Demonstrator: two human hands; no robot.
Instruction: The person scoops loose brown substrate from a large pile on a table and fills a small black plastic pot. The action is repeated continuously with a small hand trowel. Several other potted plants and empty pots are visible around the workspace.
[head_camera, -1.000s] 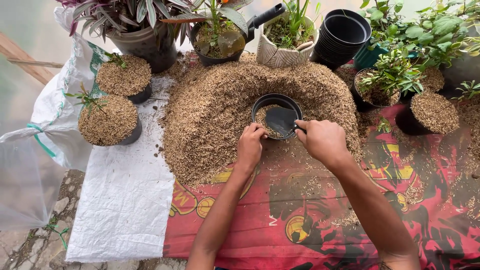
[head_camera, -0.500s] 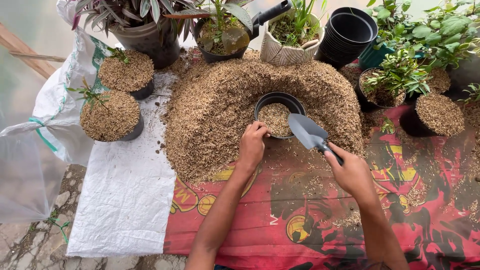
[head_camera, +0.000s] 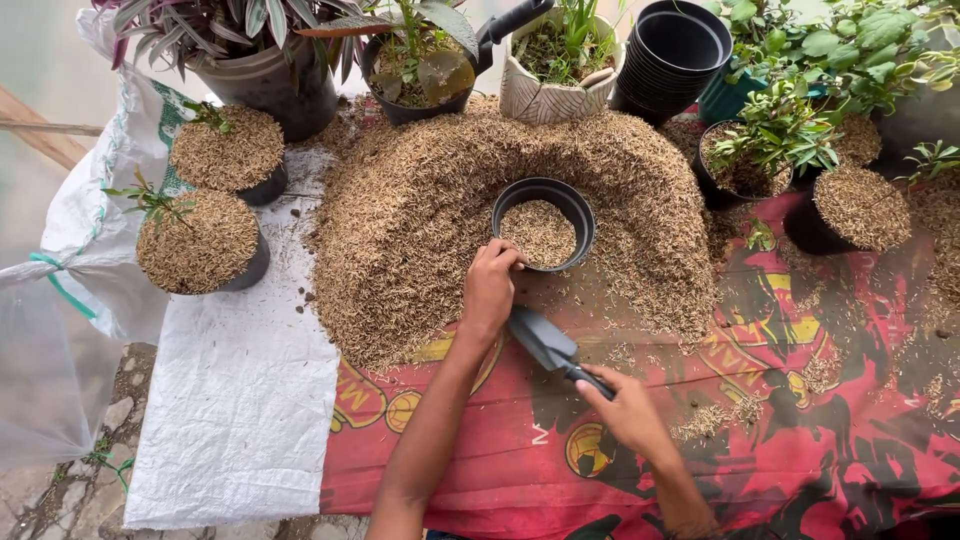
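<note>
A black plastic pot (head_camera: 543, 195), partly filled with rice husk, sits in a hollow of a big husk heap (head_camera: 420, 200). My left hand (head_camera: 490, 285) grips the pot's near rim. My right hand (head_camera: 625, 410) holds a dark grey trowel (head_camera: 545, 343) by its handle. The blade is low over the red printed cloth (head_camera: 800, 440), just behind my left wrist, and looks empty.
Two husk-filled pots with seedlings (head_camera: 200, 245) (head_camera: 228, 155) stand on a white sack (head_camera: 240, 400) at left. A stack of empty black pots (head_camera: 675, 50) and potted plants line the back. More filled pots (head_camera: 850, 205) stand at right.
My right hand has drawn the trowel back from over the pot, down and toward me, to the cloth near my left wrist. The left hand stays on the rim.
</note>
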